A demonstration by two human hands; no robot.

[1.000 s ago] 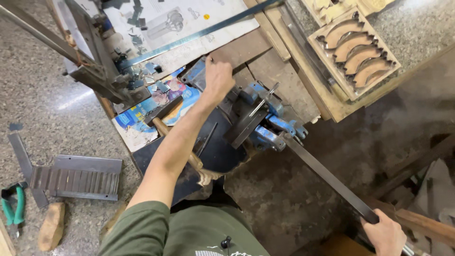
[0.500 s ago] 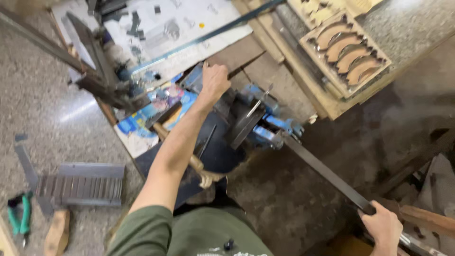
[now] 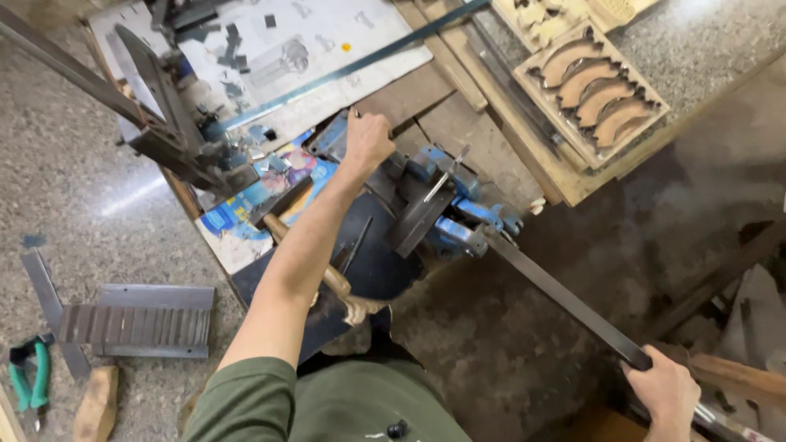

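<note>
Holding the long metal bar (image 3: 565,299) steady looks like the key here: the right hand (image 3: 667,393), closed around the bar's near end at the lower right, should keep it level while the blue vise (image 3: 446,209) grips the far end. The left hand (image 3: 368,139) is fisted on something at the vise's far left side, likely its handle, though the grip hides it. So the bar runs between both hands, clamped near the left one, with a wooden-handled hammer (image 3: 315,266) lying under the left forearm

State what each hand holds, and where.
Right hand grips the long metal bar near its free end. Left hand is closed on the blue vise; exact part hidden.
</note>
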